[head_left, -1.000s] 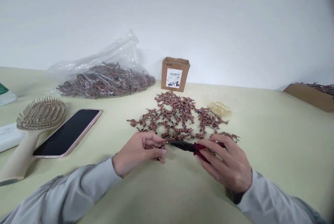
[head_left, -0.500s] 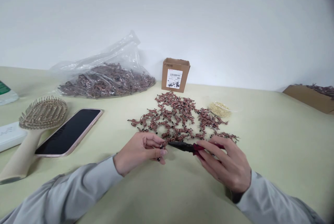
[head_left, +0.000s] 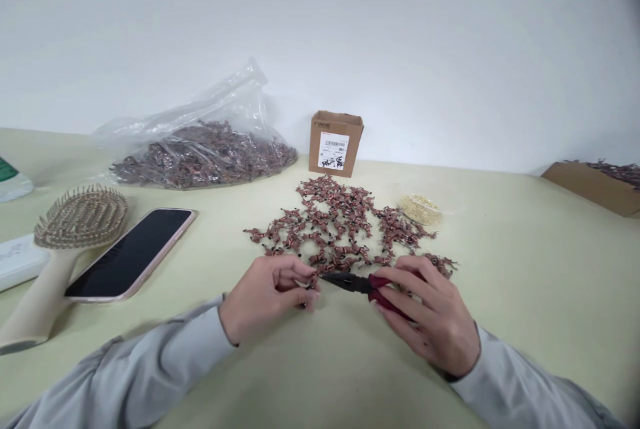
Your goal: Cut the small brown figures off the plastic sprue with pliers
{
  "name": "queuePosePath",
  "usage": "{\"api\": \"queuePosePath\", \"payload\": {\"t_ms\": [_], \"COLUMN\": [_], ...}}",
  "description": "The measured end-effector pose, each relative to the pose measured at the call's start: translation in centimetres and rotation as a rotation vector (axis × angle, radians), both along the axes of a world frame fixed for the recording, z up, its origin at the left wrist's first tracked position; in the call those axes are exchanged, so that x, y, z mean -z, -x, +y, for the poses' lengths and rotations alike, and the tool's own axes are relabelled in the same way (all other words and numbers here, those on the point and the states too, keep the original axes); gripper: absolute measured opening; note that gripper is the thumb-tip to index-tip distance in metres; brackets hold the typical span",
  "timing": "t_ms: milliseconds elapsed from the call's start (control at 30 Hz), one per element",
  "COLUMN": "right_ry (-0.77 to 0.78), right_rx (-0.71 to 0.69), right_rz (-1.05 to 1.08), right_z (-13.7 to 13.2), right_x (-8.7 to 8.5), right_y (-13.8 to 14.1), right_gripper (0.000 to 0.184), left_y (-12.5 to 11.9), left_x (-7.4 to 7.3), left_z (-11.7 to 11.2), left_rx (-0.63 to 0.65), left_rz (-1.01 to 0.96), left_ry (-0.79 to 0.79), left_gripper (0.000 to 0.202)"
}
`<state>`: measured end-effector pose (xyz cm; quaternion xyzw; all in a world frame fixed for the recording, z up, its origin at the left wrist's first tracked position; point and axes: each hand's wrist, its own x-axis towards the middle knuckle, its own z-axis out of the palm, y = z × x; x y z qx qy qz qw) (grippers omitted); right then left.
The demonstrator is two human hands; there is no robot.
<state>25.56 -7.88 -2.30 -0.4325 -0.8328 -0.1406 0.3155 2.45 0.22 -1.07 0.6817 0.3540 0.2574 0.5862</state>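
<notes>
Because the part (head_left: 313, 280) is so small, the left hand (head_left: 263, 297) pinches it between thumb and fingertips, with the fingers curled in close, so it barely shows past them. Its exact shape is too small to make out. The tips of the pliers (head_left: 350, 282) reach in from the right and end right at that pinch, though I cannot tell whether their jaws are closed on the part. The right hand (head_left: 430, 317) wraps the red handles, its fingers closed around them, and holds the black nose level, low over the table (head_left: 525, 282). Work this fine goes best with both wrists low and the nose close to the pinch, as they are here, so that neither hand has to stretch. Both hands sit at the near edge of the pile of copper-coloured parts (head_left: 340, 229), the right one just beside its near right end. Beyond the pile stand a cardboard box (head_left: 335, 145) and a small heap of pale gold bits (head_left: 421, 209). Further left lie a clear plastic bag (head_left: 235, 99) of similar parts, a hairbrush (head_left: 80, 219) and a phone (head_left: 130, 255).
</notes>
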Motion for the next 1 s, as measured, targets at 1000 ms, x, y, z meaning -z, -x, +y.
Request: {"api": "queuePosePath", "payload": {"t_ms": [1000], "right_ry": [-0.199], "right_rx": [0.066], "right_rz": [-0.16], "right_z": [0.1], "right_x": [0.4], "right_y": [-0.4], "right_gripper": [0.016], "left_y": [0.3], "left_x": [-0.5], "left_z": [0.8], "left_rx": [-0.034], "left_rz": [0.028], "left_ry": [0.353], "left_gripper": [0.028]}}
